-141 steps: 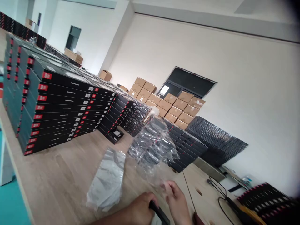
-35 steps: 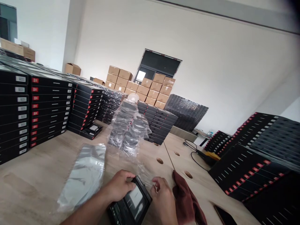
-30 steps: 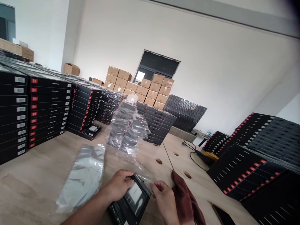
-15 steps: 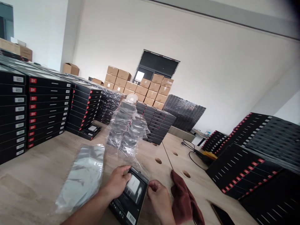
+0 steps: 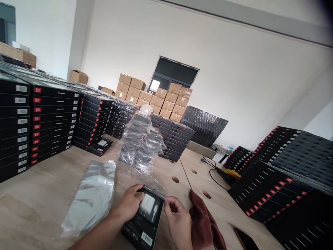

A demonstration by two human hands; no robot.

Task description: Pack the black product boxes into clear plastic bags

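My left hand (image 5: 128,203) grips the top left corner of a black retail box (image 5: 142,222), whose window shows a white wall charger and cable. A barcode label sits at the box's lower end. A clear plastic bag (image 5: 153,185) drapes over the box's top edge and runs back towards a heap of bagged black boxes (image 5: 137,146). My right hand (image 5: 177,218) is at the box's right edge, its fingertips pinching the clear film. A silver-grey flat pouch (image 5: 90,199) lies to the left of my left hand.
A maroon cloth (image 5: 205,222) lies right of my right hand on the holed wooden table (image 5: 65,180), with a phone (image 5: 241,240) near the front edge. Stacks of black boxes (image 5: 52,118) rise on both sides. Cables (image 5: 215,172) and cardboard cartons (image 5: 156,97) stand beyond.
The box has turned and now faces me more squarely, with its charger window and barcode in view. My hands have shifted slightly with it, and the view has barely moved.
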